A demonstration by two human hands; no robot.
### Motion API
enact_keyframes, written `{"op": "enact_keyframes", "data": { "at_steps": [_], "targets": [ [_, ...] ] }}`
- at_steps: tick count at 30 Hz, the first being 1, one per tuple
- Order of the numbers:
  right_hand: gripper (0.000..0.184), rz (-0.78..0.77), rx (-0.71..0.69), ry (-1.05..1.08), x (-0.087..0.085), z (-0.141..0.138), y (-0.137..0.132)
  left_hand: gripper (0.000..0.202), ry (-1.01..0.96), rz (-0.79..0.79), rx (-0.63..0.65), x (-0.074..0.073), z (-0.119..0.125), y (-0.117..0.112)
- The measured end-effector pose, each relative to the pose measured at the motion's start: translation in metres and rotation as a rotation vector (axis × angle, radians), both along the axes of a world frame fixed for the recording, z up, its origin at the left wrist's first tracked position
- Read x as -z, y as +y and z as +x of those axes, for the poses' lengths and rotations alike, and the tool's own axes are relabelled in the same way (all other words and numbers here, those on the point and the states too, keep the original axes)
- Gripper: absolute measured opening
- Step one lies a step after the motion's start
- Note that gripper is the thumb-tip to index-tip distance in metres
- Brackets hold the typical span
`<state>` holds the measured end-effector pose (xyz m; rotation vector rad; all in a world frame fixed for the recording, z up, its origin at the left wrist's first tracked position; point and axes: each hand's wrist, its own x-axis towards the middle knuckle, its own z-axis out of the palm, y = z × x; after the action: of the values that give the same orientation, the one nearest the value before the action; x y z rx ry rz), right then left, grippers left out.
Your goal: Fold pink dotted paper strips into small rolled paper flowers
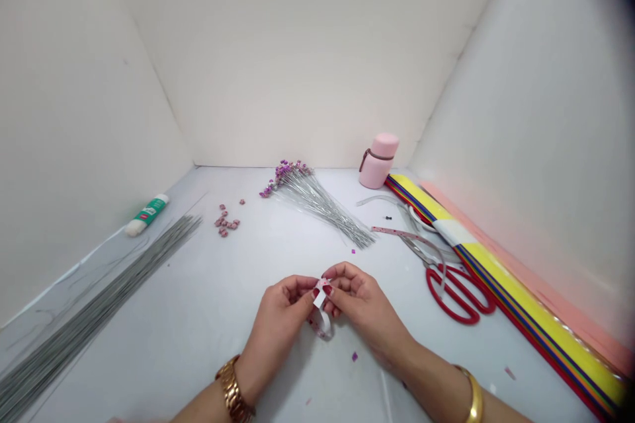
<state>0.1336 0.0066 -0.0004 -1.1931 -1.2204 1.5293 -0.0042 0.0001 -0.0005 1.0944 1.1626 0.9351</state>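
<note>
White bench (223,304) all around the fingers, and down their right side runs a long stack of coloured paper (520,291), yellow on top, red and blue showing at the edge. Far out to their left, a long bundle of thin grey wires (99,314). Front and centre, left hand (280,314) and right hand (370,307), fingertips nearly meeting, both sets of fingers pinching! Straight beyond them lies a sheaf of silvery stems (330,205) with purple-and-pink tips. Over to their right, red-handled metal scissors (459,291); farther off on that side, a squat pale pink bottle (378,162), upright. Well left, a green-and-white tube (147,215).

And here in the grip, a narrow pink-and-white paper strip (326,326)! Look at it: plain white on one face, pink with dark red spots on the other, bending in a smooth loop just below the fingertips. A short white end juts out between the thumbs; right above it sits a tiny pink gathered part, knotted or merely folded, I cannot tell. Smaller yet, beyond and left of the fingers, a scatter of little dusky-pink stars (224,233).
</note>
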Motion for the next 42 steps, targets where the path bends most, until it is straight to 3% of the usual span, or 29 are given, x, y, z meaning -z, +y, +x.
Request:
{"op": "enact_keyframes", "data": {
  "at_steps": [7, 14, 19, 23, 27, 31, 38, 42],
  "targets": [
    [0.006, 0.204, 0.111, -0.196, -0.002, 0.001, -0.003, 0.017, -0.139, -0.077, -0.015, -0.005, 0.001, -0.003],
    [0.003, 0.284, 0.095, -0.262, -0.002, -0.001, -0.004, 0.017, -0.187, -0.091, -0.005, -0.01, 0.002, -0.006],
    [0.007, 0.323, 0.033, -0.249, 0.001, 0.003, -0.005, 0.011, -0.185, -0.065, -0.101, -0.004, 0.0, -0.003],
    [0.02, 0.599, -0.086, -0.418, 0.003, 0.01, -0.002, 0.012, -0.329, -0.112, -0.138, -0.002, -0.004, -0.001],
    [0.029, 0.85, -0.224, -0.496, 0.006, 0.014, -0.002, 0.012, -0.332, -0.141, -0.152, -0.003, -0.007, -0.001],
    [0.026, 0.732, -0.159, -0.38, 0.004, 0.013, -0.005, 0.013, -0.277, -0.128, -0.17, -0.001, -0.01, 0.002],
    [0.005, 0.261, -0.045, 0.055, -0.009, 0.009, -0.005, 0.015, -0.238, -0.124, -0.221, 0.002, -0.014, 0.007],
    [0.014, 0.086, 0.042, 0.221, -0.013, 0.008, -0.004, 0.017, -0.225, -0.123, -0.209, -0.003, -0.012, 0.007]
  ]
}}
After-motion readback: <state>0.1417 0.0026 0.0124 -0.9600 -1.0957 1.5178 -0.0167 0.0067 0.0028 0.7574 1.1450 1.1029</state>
